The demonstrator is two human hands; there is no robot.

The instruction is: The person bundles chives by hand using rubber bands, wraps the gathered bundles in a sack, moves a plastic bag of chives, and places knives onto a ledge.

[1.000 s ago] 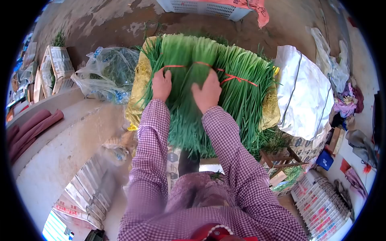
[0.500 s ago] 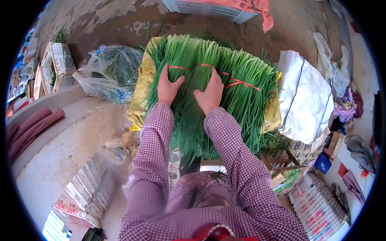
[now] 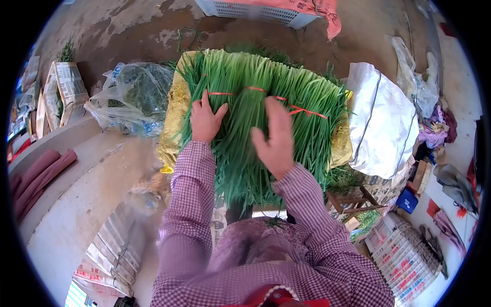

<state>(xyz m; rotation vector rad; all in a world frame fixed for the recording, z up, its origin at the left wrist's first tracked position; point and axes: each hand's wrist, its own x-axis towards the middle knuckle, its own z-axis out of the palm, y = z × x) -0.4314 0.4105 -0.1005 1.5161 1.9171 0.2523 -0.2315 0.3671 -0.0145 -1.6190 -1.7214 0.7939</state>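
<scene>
Several bundles of long green leaves that look like chives (image 3: 243, 138) lie side by side in front of me, their pale ends away from me. Red ties (image 3: 307, 110) cross them. My left hand (image 3: 206, 121) rests on the left bundles with thumb and fingers apart. Over the middle bundles, my right hand (image 3: 277, 142) is open and slightly blurred, thumb spread from the fingers. Whether its fingertips touch the leaves I cannot tell. Under the bundles lies a gold-coloured sheet (image 3: 169, 125), showing at both sides.
To the left are a clear plastic bag (image 3: 135, 97) and newspaper-wrapped packets (image 3: 71, 87). A silvery white sheet (image 3: 381, 123) lies on the right. Beyond the bundles stands a white crate (image 3: 255, 14) with a red cover. Stacked folded papers (image 3: 404, 256) sit at the lower right.
My right hand has come off the middle bundle, moving toward me and slightly right. My left hand stays on the left bundles, a little nearer to me. The view has shifted slightly.
</scene>
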